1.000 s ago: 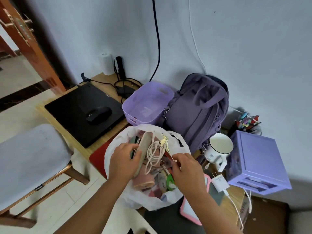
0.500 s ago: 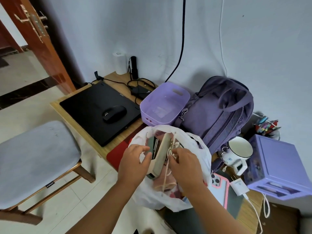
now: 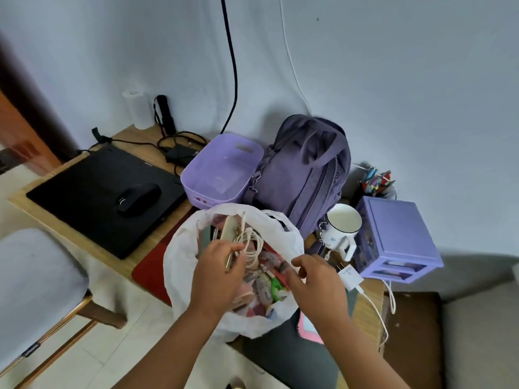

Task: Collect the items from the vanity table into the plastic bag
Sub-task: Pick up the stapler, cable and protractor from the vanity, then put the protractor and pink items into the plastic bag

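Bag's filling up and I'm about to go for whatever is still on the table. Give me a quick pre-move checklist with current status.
1. Plastic bag mouth open: ok, contents visible from above.
2. Left hand free: not ok, its fingers pinch the white cable coil and a flat item inside the bag.
3. Right hand free: cannot tell, its curled fingers are at the bag's right rim.
4. Items left to collect: not ok, white charger and white mug remain on the table.
5. Bag seated securely: cannot tell, it bulges at the table's front edge.
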